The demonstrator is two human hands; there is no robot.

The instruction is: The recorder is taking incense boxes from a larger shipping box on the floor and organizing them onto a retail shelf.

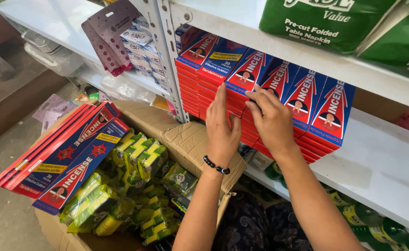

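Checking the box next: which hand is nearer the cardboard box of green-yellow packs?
Left. The left hand presses the shelved boxes just above the cardboard box; the right hand sits farther right.

the incense boxes (265,88) are flat red-and-blue cartons with a white diagonal stripe and a small dark oval picture, stacked in several leaning piles side by side on the white shelf (381,162). each pile tilts so the top box's blue-and-red face shows, with the red edges of the boxes beneath layered below it. the left hand (221,125) lies flat against the red edges of the middle piles, and the right hand (271,118) pinches at the front of a pile just beside it.
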